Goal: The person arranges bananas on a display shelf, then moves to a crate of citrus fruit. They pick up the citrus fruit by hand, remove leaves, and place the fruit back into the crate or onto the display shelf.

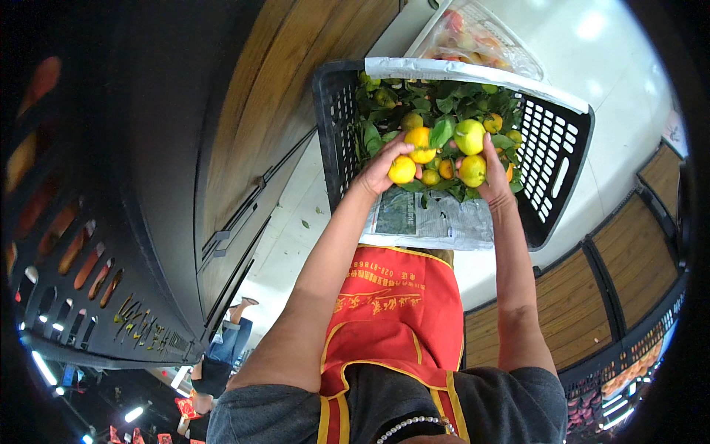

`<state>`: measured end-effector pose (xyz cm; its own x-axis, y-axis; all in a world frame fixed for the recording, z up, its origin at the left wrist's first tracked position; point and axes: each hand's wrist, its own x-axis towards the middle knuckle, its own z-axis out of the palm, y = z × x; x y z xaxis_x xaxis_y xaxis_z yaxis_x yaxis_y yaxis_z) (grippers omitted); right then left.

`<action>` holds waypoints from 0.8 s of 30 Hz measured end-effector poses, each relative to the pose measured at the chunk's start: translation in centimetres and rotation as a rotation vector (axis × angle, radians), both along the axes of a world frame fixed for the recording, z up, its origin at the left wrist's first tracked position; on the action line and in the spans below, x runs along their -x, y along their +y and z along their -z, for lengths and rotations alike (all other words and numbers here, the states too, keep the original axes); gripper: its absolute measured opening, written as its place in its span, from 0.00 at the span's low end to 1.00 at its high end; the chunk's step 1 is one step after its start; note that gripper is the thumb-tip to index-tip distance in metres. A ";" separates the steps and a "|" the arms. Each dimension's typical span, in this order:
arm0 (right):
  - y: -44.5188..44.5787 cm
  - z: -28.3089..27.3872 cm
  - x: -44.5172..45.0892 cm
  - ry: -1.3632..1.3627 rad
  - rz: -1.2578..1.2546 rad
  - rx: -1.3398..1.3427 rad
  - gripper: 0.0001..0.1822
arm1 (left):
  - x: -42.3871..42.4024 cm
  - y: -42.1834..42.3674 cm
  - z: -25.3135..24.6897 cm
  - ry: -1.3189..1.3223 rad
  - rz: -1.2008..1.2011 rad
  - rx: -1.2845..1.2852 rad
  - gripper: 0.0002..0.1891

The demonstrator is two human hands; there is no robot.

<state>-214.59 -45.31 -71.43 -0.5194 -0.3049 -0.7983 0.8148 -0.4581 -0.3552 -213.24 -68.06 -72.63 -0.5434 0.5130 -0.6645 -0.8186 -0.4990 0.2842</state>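
Both of my hands reach into a black plastic crate (554,161) of yellow-green citrus fruit with leaves (444,105). My left hand (383,166) is closed around two fruits, an orange-yellow mandarin (419,145) and a smaller yellow mandarin (401,170) below it. In my right hand (493,166) are two more, a greenish-yellow mandarin (469,137) and a yellow mandarin (473,171) under it. A single green leaf (442,132) stands between the two handfuls. Newspaper (438,219) lines the crate's near wall. Other fruits lie partly hidden among the leaves.
Beyond the crate, a white basket (521,53) holds bagged reddish fruit (466,36). A wood-fronted display stand (277,100) rises close on the left; wooden panels (577,299) stand on the right. Loose leaves lie on the tiled floor (294,222). Another person (236,336) is at lower left.
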 end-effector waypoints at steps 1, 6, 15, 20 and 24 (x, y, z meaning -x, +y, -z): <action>-0.3 -1.2 -0.3 -0.026 0.037 0.059 0.29 | -0.3 0.2 -1.1 0.004 0.000 0.011 0.26; -1.4 -7.6 -2.2 -0.050 0.015 0.153 0.33 | -1.9 0.6 -8.0 0.051 -0.029 0.022 0.21; -6.9 -25.5 -4.4 0.214 -0.064 0.386 0.46 | -6.2 -5.3 -30.6 0.500 -0.129 0.182 0.25; -14.0 -33.7 -3.8 0.223 -0.151 0.417 0.44 | -8.4 -9.9 -40.0 0.931 -0.351 0.897 0.27; -19.1 -38.7 -3.8 0.258 -0.264 0.393 0.43 | -10.4 -13.3 -45.2 0.941 -0.520 1.040 0.24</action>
